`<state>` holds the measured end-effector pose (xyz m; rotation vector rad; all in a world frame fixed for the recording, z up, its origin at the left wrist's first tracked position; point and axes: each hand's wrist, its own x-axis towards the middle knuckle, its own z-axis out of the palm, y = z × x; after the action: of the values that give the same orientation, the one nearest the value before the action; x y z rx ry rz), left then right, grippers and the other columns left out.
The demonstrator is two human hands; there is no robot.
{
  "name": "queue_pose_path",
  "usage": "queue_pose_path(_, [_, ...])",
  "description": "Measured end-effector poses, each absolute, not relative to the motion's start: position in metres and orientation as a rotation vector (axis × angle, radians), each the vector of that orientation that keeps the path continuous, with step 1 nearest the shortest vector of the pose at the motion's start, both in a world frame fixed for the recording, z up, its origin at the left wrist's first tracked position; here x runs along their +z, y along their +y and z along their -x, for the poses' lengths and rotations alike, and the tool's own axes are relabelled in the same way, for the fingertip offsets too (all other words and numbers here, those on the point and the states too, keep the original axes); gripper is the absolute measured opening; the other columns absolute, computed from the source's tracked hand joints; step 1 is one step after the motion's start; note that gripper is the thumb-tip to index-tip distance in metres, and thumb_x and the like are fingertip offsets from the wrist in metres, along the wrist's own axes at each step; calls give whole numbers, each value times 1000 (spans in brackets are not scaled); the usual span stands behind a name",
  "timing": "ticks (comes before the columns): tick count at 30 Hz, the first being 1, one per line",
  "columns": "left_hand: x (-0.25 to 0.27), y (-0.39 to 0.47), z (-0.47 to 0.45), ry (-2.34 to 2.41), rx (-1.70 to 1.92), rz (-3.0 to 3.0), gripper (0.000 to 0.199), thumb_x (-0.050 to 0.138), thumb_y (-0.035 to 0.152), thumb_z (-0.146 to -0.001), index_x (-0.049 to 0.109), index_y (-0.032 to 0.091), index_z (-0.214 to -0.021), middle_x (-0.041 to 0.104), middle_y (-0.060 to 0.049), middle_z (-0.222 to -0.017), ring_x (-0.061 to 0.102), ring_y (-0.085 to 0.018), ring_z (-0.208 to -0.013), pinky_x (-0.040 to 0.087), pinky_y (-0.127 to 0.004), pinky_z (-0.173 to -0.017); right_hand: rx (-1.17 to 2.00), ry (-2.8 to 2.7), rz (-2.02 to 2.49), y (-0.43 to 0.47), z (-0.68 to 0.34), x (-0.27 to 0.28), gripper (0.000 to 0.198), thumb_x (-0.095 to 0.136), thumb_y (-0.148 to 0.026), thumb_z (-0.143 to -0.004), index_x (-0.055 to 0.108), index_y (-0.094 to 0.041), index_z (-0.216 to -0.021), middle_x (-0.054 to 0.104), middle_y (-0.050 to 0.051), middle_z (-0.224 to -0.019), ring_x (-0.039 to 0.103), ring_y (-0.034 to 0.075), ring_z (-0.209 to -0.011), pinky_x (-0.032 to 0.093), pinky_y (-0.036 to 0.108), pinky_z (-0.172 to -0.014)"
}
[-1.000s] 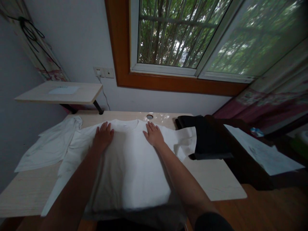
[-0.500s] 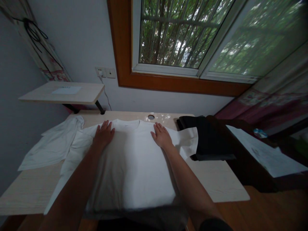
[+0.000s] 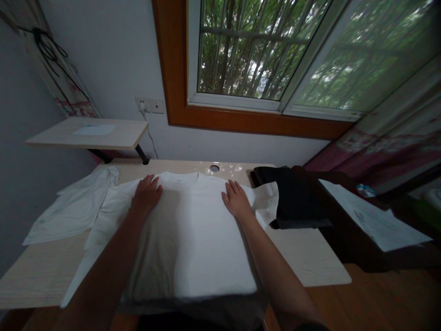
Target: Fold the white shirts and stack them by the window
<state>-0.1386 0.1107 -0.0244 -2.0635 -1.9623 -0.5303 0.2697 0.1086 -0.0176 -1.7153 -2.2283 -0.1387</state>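
Across the centre of the frame lies a white T-shirt [image 3: 205,239]; the left hand [image 3: 147,193] and the right hand [image 3: 236,198] rest palm-down on its shoulders, well apart and unclenched.

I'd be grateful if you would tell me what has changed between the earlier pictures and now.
The right hand has slid outward to the right over the white shirt, away from the collar and toward the sleeve. Nothing was grasped or let go. The left hand stayed at about the same place on the shirt; the black item stayed put.
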Motion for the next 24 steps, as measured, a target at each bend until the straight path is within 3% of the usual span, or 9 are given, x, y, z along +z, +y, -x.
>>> queue_pose_path(6, [-10,94,131,-1987,-547,2105,40,41,26,-96,68,15,-123,66,-16,-122,58,-30,-119,46,-43,-109,-155,-2204,1732,107,-268,-14,52,43,-39,-104,54,-10,-146,48,18,-155,38,31,-145,29,46,-121])
queue_pose_path(13, [-13,58,120,-2040,-404,2047,44,42,33,-98,61,17,-135,58,-15,-142,52,-30,-132,41,-44,-115,-203,-2144,1704,96,-270,-6,44,49,-37,-101,60,-16,-138,58,16,-135,46,33,-124,38,46,-109])
queue_pose_path(17, [-16,44,120,-2037,-373,2042,46,38,36,-100,59,17,-137,58,-16,-141,53,-31,-130,43,-45,-112,-201,-2148,1700,90,-273,-5,44,48,-36,-101,60,-16,-138,58,16,-134,47,33,-121,39,45,-107])
queue_pose_path(24, [-20,62,129,-2015,-383,2072,49,38,33,-98,58,12,-138,55,-19,-146,49,-30,-138,35,-46,-120,-238,-2137,1720,90,-269,-5,45,48,-34,-100,59,-12,-138,59,16,-135,46,33,-120,38,44,-108])
